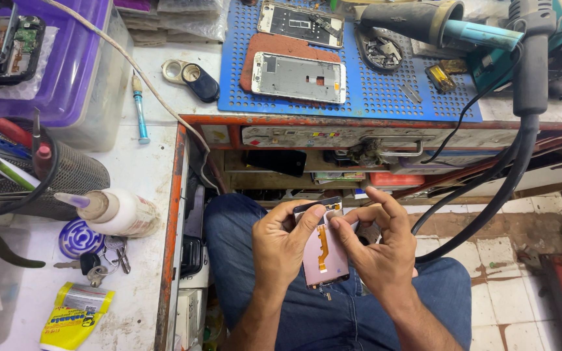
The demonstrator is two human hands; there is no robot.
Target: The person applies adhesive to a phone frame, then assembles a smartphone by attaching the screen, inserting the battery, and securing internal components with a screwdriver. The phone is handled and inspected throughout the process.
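Over my lap, my left hand [285, 244] and my right hand [375, 244] hold a phone screen panel [323, 250] with its pinkish back up and an orange flex cable running down it. The left thumb rests on the panel's top edge. My right thumb and forefinger pinch at the panel's upper right side. A white phone frame [298, 77] lies on a reddish pad on the blue perforated mat [372, 91] above.
A hot-air tool [424, 23] and black hose [489, 195] are at the right. On the left bench stand a glue bottle [115, 211], mesh tool holder [73, 175], keys [102, 257], yellow packet [73, 315] and purple bin [66, 58]. An open drawer [333, 138] faces my knees.
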